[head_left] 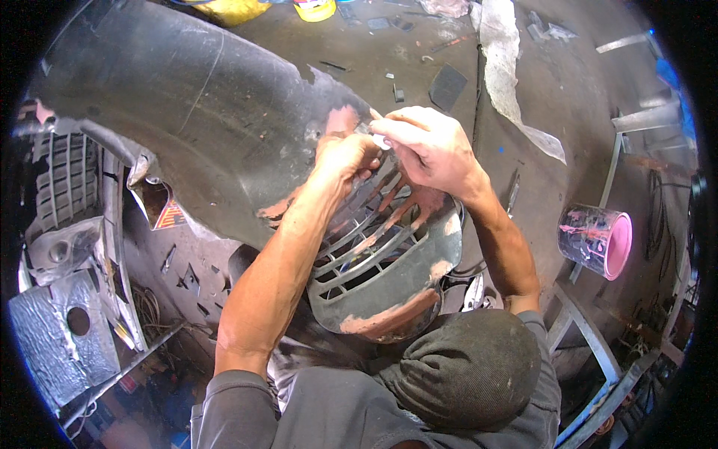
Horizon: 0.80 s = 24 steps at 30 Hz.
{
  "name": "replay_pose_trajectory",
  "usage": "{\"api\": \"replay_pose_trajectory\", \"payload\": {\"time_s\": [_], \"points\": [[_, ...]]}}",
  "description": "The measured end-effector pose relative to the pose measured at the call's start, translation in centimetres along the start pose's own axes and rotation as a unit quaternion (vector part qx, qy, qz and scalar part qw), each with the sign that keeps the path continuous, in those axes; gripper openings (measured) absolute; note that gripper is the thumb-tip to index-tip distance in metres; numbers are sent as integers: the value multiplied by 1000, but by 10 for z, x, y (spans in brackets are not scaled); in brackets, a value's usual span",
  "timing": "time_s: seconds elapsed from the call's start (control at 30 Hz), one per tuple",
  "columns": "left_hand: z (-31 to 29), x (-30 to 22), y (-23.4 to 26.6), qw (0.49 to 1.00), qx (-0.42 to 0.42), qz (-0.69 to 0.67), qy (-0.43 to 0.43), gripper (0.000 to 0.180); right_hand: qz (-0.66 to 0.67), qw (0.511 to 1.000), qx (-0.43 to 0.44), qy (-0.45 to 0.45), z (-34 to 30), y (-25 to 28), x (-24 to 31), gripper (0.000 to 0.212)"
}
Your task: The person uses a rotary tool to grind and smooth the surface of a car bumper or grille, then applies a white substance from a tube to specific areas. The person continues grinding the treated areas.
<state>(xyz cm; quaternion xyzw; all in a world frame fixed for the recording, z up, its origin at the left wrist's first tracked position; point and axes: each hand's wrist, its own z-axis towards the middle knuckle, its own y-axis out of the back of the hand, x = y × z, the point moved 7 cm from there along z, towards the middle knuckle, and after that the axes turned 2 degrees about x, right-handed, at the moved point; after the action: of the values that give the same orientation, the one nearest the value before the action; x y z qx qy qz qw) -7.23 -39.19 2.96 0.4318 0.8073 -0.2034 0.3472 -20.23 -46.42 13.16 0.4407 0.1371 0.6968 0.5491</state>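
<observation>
A large dark plastic car bumper (202, 97) spans the view from the upper left down to my lap. Its slatted grille end (374, 277) lies below my hands, with pinkish-brown filler patches (393, 314) on its edge and bars. My left hand (345, 161) is closed over the bumper, fingers curled toward the right hand. Meeting it, my right hand (430, 146) pinches a small white piece (381, 141) between thumb and fingers. Both hands' fingertips come together at this piece, and its exact kind is too small to make out.
On the right stands a tin can (587, 241) with a pink inside, near a metal frame (587, 329). A torn whitish sheet strip (508, 82) and a dark plastic scrap (448, 87) lie on the floor. Car parts (67, 322) crowd the left; a yellow tub (315, 9) stands far off.
</observation>
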Motion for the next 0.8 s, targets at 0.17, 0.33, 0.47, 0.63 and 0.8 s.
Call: {"api": "replay_pose_trajectory", "payload": {"time_s": [0.17,0.33,0.47,0.63,0.8], "points": [[2,2,1,1000,-1,10,19,15,-3,1000,-2,-10,1,2,0,29],[4,5,1,999,-14,-20,22,8,4,999,-24,-33,2,7,-3,31],[-1,2,1,999,-36,-35,23,10,-5,999,-21,-38,-3,-1,-9,32],[-1,0,0,1000,-23,-12,13,13,-9,999,-9,-39,-5,-7,-14,33],[-2,-2,-1,1000,-22,-15,4,14,-12,1000,2,-26,-6,-8,-16,35]]}}
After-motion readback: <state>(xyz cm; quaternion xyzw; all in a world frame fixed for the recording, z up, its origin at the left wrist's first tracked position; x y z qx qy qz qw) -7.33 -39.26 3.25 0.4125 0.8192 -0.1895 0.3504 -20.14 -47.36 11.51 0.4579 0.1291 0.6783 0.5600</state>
